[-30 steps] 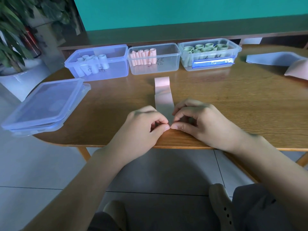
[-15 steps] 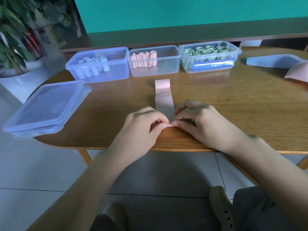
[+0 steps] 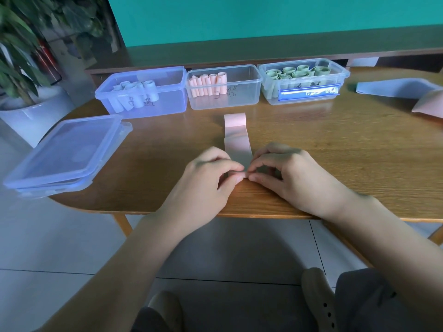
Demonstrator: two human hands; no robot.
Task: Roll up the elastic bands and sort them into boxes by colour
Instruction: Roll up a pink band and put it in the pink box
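Note:
A pink elastic band (image 3: pixel 236 140) lies flat on the wooden table (image 3: pixel 335 149), running away from me towards the boxes, its far end folded over. My left hand (image 3: pixel 206 180) and my right hand (image 3: pixel 287 176) both pinch its near end with fingertips and thumbs, close together. Behind stand three clear boxes: the left box (image 3: pixel 167 101) holds blue rolls, the middle box (image 3: pixel 242 92) holds pink rolls, the right box (image 3: pixel 335 80) holds green rolls.
Stacked clear lids (image 3: pixel 62 154) sit at the table's left corner. Loose blue band (image 3: pixel 395 87) and pink band (image 3: pixel 429 104) lie at the far right. A potted plant (image 3: pixel 21 68) stands on the floor to the left. My knees show below the table edge.
My hands have crept slightly forward along the pink band, curling its near end. The camera has tilted a little, so the boxes sit lower in view.

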